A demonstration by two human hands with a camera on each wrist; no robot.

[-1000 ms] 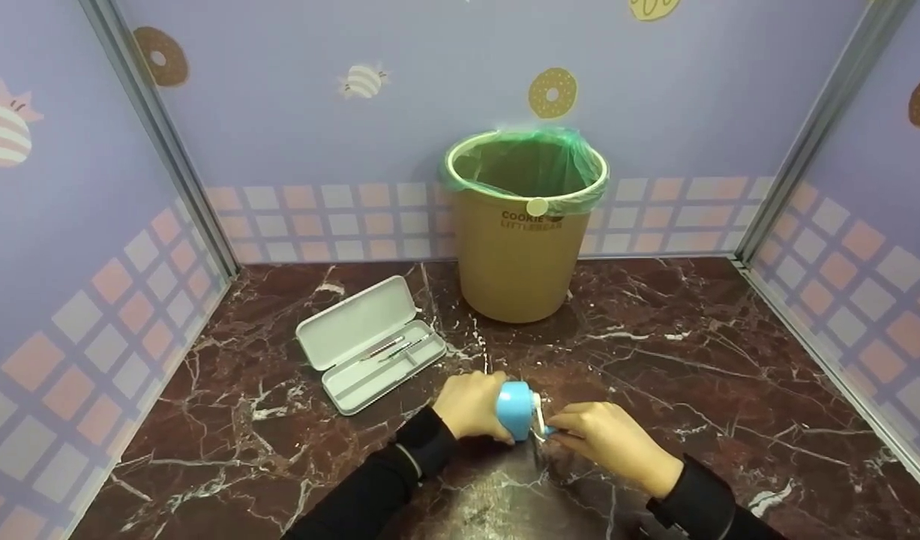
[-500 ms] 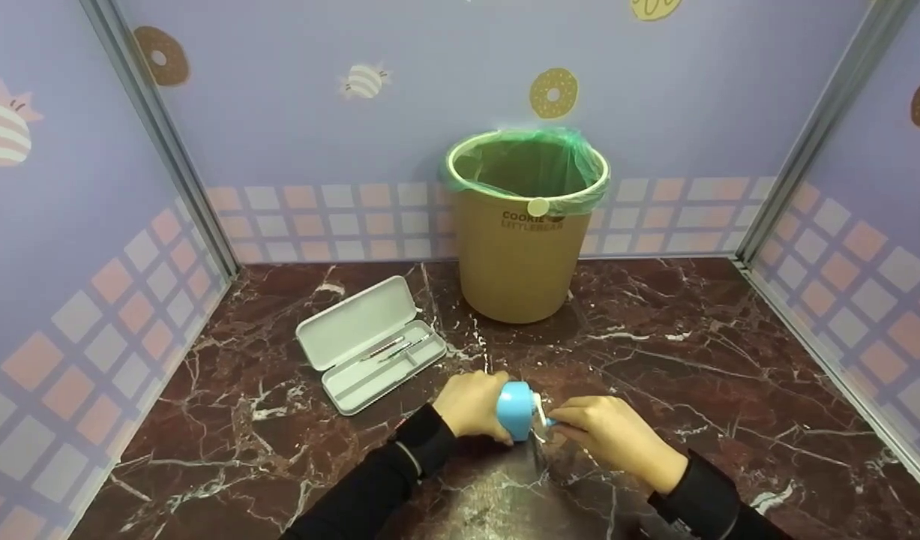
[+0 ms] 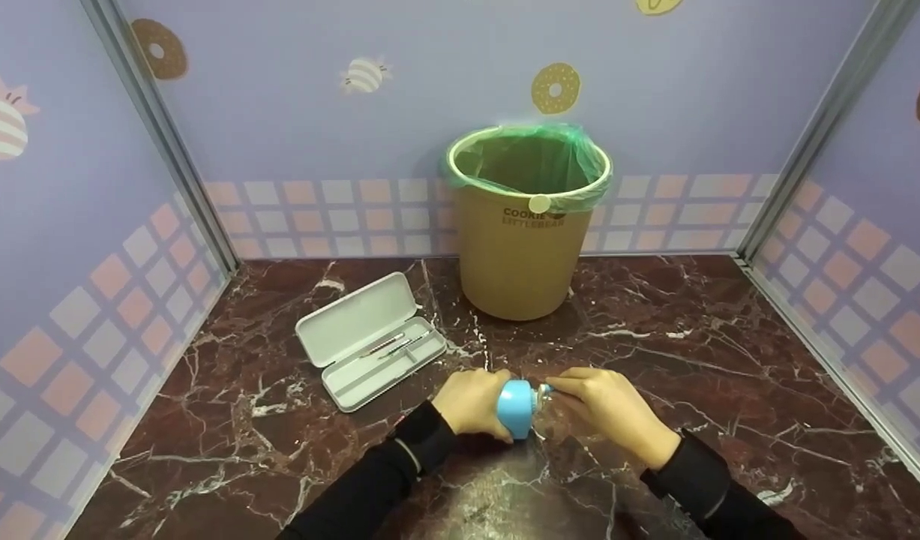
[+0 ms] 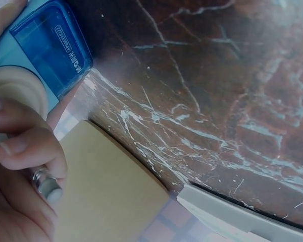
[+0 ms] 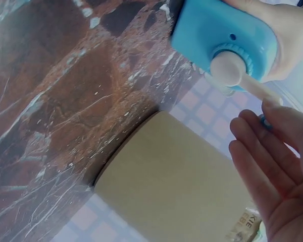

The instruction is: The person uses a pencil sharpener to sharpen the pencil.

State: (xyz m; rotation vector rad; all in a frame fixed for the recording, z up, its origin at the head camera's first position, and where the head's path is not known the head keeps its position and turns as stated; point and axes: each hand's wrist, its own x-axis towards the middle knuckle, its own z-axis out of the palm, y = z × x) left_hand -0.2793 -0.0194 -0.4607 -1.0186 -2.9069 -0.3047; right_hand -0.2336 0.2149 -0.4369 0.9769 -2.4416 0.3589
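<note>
A blue hand-crank pencil sharpener [image 3: 515, 409] is on the marble-patterned table, gripped by my left hand [image 3: 468, 403]. The left wrist view shows its clear blue shavings drawer [image 4: 53, 45] and a cream round part. In that view a pencil's metal-and-eraser end [image 4: 48, 186] pokes out below my curled fingers; the rest of the pencil is hidden. To the right, my right hand [image 3: 606, 409] pinches the small blue knob [image 5: 265, 121] at the end of the white crank [image 5: 257, 91], mostly covered by thumb and fingers. The crank points upward, away from me.
An open grey pencil case [image 3: 385, 367] lies left of the hands, with several slim pencils or pens [image 3: 385, 346] inside. Behind the hands stands a tan waste bin [image 3: 519, 262] lined with a green bag. Patterned walls enclose the table at the back and both sides.
My right hand has swung the crank from its low, near side up to the far side. The left hand and sharpener have stayed in place.
</note>
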